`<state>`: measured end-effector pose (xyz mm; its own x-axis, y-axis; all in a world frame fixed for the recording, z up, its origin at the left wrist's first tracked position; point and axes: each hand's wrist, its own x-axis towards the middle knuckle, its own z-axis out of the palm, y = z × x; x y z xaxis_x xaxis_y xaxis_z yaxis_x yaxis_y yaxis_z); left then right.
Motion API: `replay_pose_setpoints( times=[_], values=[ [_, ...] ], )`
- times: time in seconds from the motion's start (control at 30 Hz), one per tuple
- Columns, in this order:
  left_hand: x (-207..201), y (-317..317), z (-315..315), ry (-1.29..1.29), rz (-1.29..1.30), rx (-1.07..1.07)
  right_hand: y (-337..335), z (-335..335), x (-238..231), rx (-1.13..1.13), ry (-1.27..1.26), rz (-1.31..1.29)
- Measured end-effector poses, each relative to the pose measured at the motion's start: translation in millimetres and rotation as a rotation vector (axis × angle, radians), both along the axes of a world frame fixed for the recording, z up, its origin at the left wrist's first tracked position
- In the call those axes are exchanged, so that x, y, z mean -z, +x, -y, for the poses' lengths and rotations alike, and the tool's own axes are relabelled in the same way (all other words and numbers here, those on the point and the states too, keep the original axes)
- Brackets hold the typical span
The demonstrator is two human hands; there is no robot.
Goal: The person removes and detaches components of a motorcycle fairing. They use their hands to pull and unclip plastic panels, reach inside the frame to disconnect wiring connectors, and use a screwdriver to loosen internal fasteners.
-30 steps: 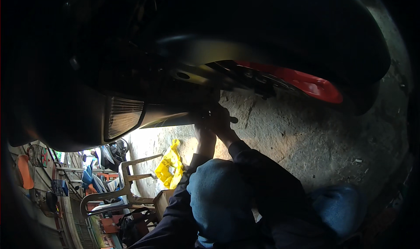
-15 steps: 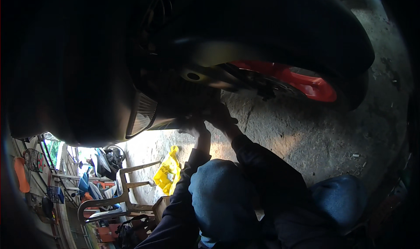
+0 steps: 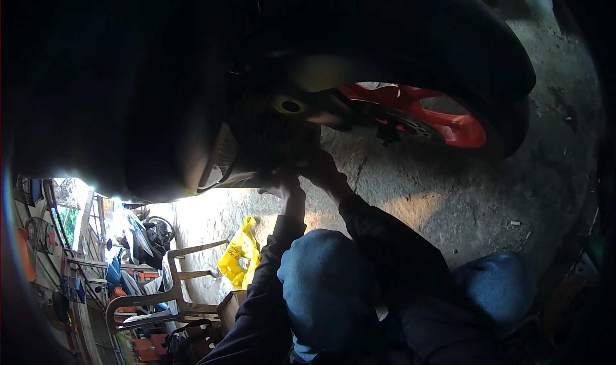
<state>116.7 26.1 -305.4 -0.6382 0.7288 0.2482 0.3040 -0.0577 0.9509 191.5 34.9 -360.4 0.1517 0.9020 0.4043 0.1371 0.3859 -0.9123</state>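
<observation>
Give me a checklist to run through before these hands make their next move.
1. Both hands in view: ok; the bare left hand and bare right hand are close together below the dark, curved vehicle bodywork.
2. Light at the hands: not ok; deep shadow there.
3. Grip of either hand: cannot tell; too dark.
4. Red spoked wheel apart from the hands: ok; it is off to their right.
5. Crumpled yellow plastic bag apart from the hands: ok.

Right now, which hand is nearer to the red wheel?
Right. In the picture, the right hand is below and left of the red wheel; the left hand is farther left and slightly lower.
</observation>
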Motion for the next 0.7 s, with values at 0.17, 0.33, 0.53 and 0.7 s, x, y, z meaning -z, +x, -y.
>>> replay_pose_setpoints(
  times=[0.17,0.33,0.53,0.7],
  values=[
    [5,-25,4,-0.011,-0.028,-0.050,3,26,4,-0.008,-0.152,-0.197],
    [5,-27,2,-0.008,-0.049,-0.052,4,19,43,0.017,-0.239,-0.173],
    [8,-19,-7,-0.001,-0.078,-0.049,17,-17,84,-0.059,-0.158,-0.137],
    [11,-14,-13,0.004,-0.107,-0.051,37,-40,93,-0.158,-0.118,-0.081]
  ],
)
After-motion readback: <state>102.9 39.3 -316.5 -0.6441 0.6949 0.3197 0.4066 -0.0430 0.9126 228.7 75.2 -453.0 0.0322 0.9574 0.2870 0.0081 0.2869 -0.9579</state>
